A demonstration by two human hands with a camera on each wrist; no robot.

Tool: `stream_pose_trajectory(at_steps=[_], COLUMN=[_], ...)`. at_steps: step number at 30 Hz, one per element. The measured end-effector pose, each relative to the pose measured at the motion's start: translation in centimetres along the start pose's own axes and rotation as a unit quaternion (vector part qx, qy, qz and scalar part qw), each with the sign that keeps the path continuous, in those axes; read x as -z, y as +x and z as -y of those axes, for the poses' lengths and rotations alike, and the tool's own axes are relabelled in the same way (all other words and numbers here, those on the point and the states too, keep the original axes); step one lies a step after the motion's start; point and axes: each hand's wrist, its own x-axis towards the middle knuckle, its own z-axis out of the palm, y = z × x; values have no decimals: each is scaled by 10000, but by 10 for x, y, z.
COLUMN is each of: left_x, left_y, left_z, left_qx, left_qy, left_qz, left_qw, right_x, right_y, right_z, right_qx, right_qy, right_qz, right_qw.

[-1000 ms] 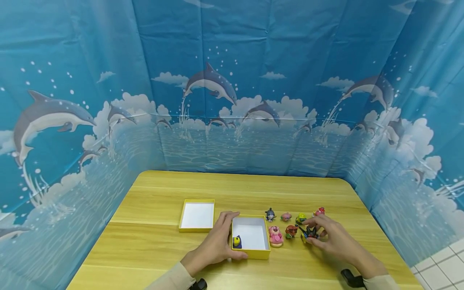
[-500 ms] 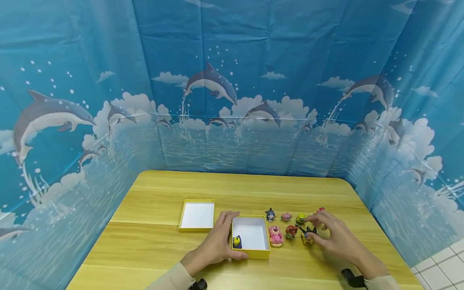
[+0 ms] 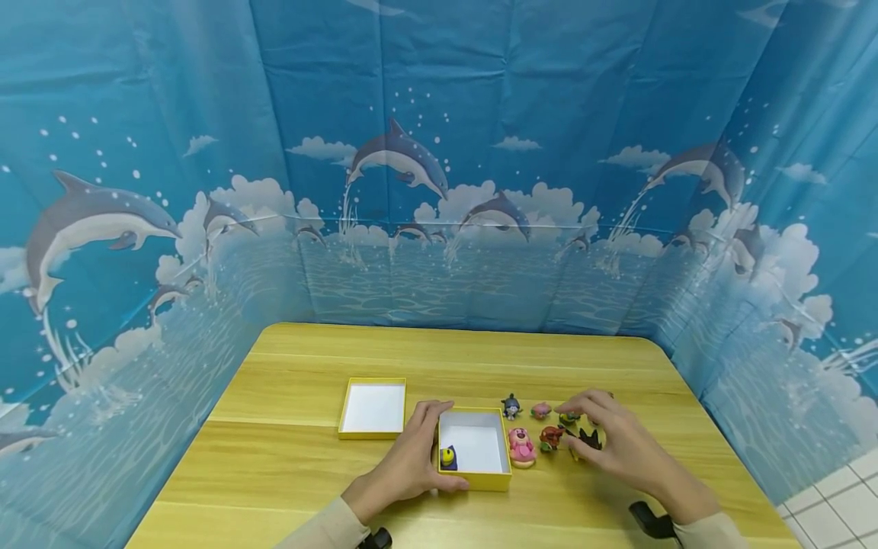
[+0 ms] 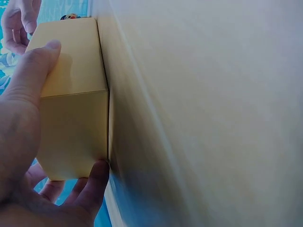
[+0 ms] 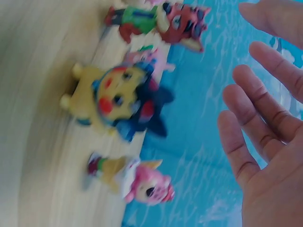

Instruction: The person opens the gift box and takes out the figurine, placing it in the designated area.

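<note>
My left hand point(image 3: 408, 461) grips the yellow open-topped box point(image 3: 492, 482) at its left side, thumb on the near wall and fingers along the far side. A small yellow-and-purple figurine point(image 3: 448, 457) stands in the box's near left corner. My right hand point(image 3: 627, 442) hovers over the toy figurines, fingers spread and holding nothing. Beneath it is a yellow figurine with dark ears point(image 5: 113, 92), standing upright on the table. A red fox figurine in green point(image 5: 142, 21) and a pink-headed figurine point(image 5: 147, 182) stand on either side of it in the right wrist view.
A shallow yellow lid point(image 3: 373, 408) with a white inside lies left of the box. Right of the box stand a pink bear figurine point(image 3: 521, 448), a grey figurine point(image 3: 511, 406) and a small pink one point(image 3: 541, 410). A dolphin curtain point(image 3: 439, 282) hangs behind the table.
My right hand has loosened from around the dark-eared figurine and shifted slightly left above the figurines, covering more of the back row. The left hand and the box have stayed put.
</note>
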Motion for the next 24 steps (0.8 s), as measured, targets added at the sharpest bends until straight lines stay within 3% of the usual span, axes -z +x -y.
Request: stream_pose_trajectory(at_steps=[11,24], left_x=[0,6], left_y=[-2,-2], left_z=[-4,-6], left_qx=[169,234], left_qy=[-107,-108], left_qz=[255,258], left_qw=[9995,9993], right_x=[-15,-41], right_y=[26,70], right_z=[31,59], right_qx=[184,153], right_qy=[432,916], right_qz=[677,1814], right_qw=[9966,9790])
